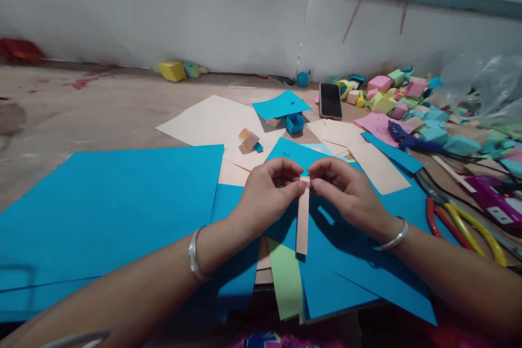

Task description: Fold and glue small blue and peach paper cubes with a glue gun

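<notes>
A narrow peach paper strip (302, 223) hangs down between my two hands, its top end pinched in the fingers. My left hand (271, 190) grips the strip's upper left edge between thumb and fingers. On the other side my right hand (346, 190) is closed at the same top end, thumb against the paper. Below lie blue paper sheets (342, 288) and a light green sheet (285, 277). Just beyond the hands sits a small folded peach paper box (248, 138) with a bit of blue at its base.
Large blue sheets (110, 201) cover the left. Toward the back are a small blue box (294, 124) and a phone (330, 100). Pliers with red and yellow handles (468, 228), a blue glue gun (411, 138) and many folded paper pieces (436, 114) lie at right.
</notes>
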`<move>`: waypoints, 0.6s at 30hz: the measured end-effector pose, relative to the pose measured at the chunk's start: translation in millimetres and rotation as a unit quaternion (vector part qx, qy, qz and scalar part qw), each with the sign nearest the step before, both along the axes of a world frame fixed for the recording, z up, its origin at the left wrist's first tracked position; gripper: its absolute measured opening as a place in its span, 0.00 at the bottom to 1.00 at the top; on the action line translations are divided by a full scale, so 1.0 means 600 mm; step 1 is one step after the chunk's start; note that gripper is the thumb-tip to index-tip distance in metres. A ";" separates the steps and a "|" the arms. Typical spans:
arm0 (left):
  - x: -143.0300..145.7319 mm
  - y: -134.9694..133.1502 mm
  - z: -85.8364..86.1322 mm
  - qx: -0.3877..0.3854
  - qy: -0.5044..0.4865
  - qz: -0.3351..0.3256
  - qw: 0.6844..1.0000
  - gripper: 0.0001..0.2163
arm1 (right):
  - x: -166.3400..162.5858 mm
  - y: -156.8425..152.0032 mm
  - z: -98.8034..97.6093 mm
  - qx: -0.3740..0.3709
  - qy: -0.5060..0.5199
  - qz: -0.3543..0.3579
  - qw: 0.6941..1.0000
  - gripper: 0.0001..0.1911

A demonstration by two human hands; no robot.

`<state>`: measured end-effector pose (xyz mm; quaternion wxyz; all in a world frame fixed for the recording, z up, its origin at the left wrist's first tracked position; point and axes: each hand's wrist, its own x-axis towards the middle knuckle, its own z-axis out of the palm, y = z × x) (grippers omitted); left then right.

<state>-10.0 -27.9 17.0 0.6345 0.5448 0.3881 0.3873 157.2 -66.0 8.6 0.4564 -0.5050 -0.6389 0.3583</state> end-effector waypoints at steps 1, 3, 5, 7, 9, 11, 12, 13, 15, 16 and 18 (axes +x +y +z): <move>0.000 0.000 0.000 0.010 0.010 0.001 1.000 0.09 | 0.000 -0.001 -0.001 -0.002 -0.001 0.000 1.000 0.05; -0.001 0.000 0.002 0.022 0.024 -0.003 0.999 0.08 | -0.001 -0.002 -0.001 0.003 -0.011 0.002 1.000 0.06; -0.001 -0.002 0.004 0.025 0.028 -0.010 0.999 0.06 | -0.002 -0.001 -0.001 0.013 -0.024 0.000 1.000 0.06; -0.002 -0.004 0.006 0.024 0.024 -0.015 0.999 0.05 | -0.002 0.000 -0.001 0.018 -0.036 -0.001 0.999 0.04; -0.002 -0.005 0.007 0.023 0.019 -0.018 0.999 0.05 | -0.002 0.001 -0.002 0.023 -0.043 -0.002 0.999 0.03; -0.002 -0.005 0.007 0.024 0.016 -0.020 0.999 0.04 | -0.001 0.001 -0.003 0.026 -0.050 -0.003 0.998 0.03; -0.003 -0.005 0.007 0.025 0.017 -0.021 0.999 0.04 | -0.001 0.000 -0.003 0.027 -0.052 -0.004 0.998 0.03; -0.003 -0.005 0.007 0.025 0.018 -0.021 0.999 0.04 | -0.001 0.000 -0.004 0.027 -0.053 -0.005 0.998 0.03; -0.003 -0.005 0.007 0.024 0.024 -0.018 0.999 0.04 | -0.001 -0.002 -0.005 0.025 -0.050 -0.006 0.998 0.03; -0.003 -0.005 0.006 0.024 0.028 -0.016 0.999 0.04 | -0.002 -0.002 -0.006 0.023 -0.047 -0.006 0.999 0.03; -0.003 -0.004 0.005 0.028 0.034 -0.011 0.999 0.04 | -0.003 -0.003 -0.007 0.020 -0.040 -0.007 0.999 0.04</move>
